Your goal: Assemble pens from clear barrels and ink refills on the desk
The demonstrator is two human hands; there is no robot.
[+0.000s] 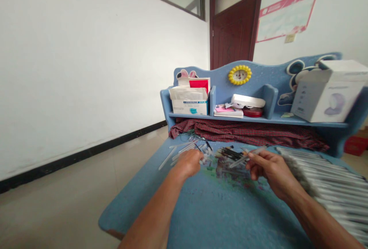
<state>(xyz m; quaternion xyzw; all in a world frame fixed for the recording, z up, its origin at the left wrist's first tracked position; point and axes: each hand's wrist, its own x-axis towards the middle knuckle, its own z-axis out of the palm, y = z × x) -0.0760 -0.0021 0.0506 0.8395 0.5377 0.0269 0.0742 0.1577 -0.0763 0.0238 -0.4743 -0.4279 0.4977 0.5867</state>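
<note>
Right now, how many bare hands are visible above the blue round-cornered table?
2: the left hand beside slim whitish sticks, and the right hand holding a slim translucent tube.

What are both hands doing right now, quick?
Left hand: fingers curled beside the white pieces; its fingertips are hidden, so I can't tell if it's closed on anything.
Right hand: closed, pinching a thin clear stick.

Two hands (188, 162) (266, 167), one clock (239, 75), one door (234, 30)
</note>
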